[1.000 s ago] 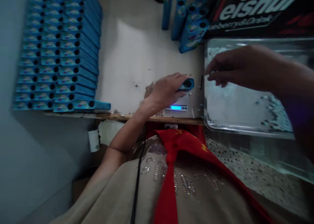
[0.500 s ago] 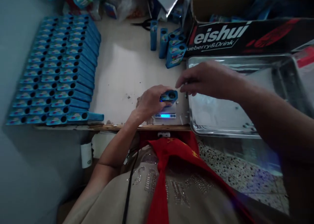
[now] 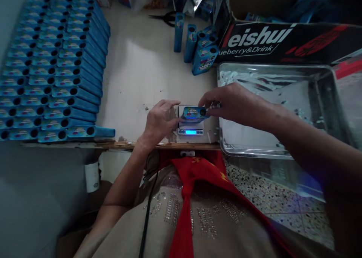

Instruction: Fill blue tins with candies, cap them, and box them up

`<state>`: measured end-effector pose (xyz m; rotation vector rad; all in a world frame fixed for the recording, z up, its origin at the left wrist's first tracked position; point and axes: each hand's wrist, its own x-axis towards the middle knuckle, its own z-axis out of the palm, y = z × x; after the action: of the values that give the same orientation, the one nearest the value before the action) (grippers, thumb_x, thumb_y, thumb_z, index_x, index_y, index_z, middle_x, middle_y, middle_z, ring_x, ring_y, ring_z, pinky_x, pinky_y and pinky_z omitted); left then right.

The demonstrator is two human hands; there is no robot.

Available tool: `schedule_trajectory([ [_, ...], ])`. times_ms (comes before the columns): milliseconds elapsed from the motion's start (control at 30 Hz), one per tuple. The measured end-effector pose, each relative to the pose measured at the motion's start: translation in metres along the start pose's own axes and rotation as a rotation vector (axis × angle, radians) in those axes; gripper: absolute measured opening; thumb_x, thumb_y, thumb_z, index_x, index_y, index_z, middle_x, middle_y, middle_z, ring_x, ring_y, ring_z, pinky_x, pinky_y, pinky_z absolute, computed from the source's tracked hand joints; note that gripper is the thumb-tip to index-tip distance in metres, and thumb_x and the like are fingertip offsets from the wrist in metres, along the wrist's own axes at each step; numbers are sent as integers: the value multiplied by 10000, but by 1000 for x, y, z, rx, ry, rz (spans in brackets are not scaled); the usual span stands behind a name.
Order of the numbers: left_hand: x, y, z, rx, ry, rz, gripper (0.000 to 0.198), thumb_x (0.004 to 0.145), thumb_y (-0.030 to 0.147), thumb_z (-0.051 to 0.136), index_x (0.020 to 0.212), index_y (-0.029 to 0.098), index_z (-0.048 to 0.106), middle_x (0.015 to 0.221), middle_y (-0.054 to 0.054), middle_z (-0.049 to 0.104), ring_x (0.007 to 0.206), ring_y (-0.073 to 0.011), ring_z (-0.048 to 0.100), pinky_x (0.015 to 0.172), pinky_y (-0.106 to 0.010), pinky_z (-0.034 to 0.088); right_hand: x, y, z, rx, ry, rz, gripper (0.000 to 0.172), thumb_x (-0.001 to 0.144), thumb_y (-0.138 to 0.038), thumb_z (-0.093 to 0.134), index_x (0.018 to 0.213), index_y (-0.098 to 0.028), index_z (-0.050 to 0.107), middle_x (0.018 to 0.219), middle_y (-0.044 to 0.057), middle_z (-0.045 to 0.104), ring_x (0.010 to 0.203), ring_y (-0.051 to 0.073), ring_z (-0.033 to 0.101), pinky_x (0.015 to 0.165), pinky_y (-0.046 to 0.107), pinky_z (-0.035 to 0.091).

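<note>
Weighing seems in hand, with the blue box (image 3: 190, 112) on the scale (image 3: 191, 126), left hand (image 3: 158, 123) in a wide grip at its nine o'clock, right hand (image 3: 234, 103) at three, grip unclear, so next calls for reading the display (image 3: 190, 132).

This looks like a small workshop, with blue boxes (image 3: 82, 73) in rows and a scale (image 3: 190, 132) on a worn table (image 3: 135, 73), by a metal tray (image 3: 240, 137).
</note>
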<state>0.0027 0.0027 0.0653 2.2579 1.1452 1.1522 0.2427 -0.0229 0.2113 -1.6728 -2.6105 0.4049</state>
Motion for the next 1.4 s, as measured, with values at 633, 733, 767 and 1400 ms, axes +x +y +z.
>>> schedule_trajectory([
  [633, 3, 8, -12, 63, -1, 16, 360, 972, 401, 865, 1300, 277, 782, 1277, -59, 816, 1191, -254, 767, 1097, -391, 637, 0, 20, 6, 437, 157, -17, 97, 898, -283, 891, 973, -226, 867, 805, 38, 792, 738, 215, 731, 719, 369, 603],
  [733, 5, 9, -13, 69, -10, 17, 407, 946, 420, 892, 1310, 280, 775, 1293, -66, 814, 1220, -271, 760, 1111, -409, 635, -9, 21, -1, 476, 207, -2, 68, 889, -243, 901, 943, -232, 859, 774, 18, 786, 688, 185, 726, 690, 352, 607],
  [767, 5, 9, -13, 68, -14, 16, 412, 942, 421, 895, 1310, 279, 774, 1296, -68, 814, 1223, -273, 758, 1115, -412, 633, -13, 21, -4, 487, 233, 6, 63, 888, -246, 909, 923, -243, 857, 770, 12, 786, 684, 182, 731, 689, 355, 617],
  [1400, 7, 3, 1, -60, -51, -5, 505, 881, 255, 911, 1361, 245, 756, 1320, -71, 817, 1190, -249, 775, 1105, -413, 633, -12, 23, 79, 138, 643, -286, 450, 1090, -111, 513, 1360, -334, 795, 1550, 3, 738, 1422, 255, 727, 1215, 500, 630],
])
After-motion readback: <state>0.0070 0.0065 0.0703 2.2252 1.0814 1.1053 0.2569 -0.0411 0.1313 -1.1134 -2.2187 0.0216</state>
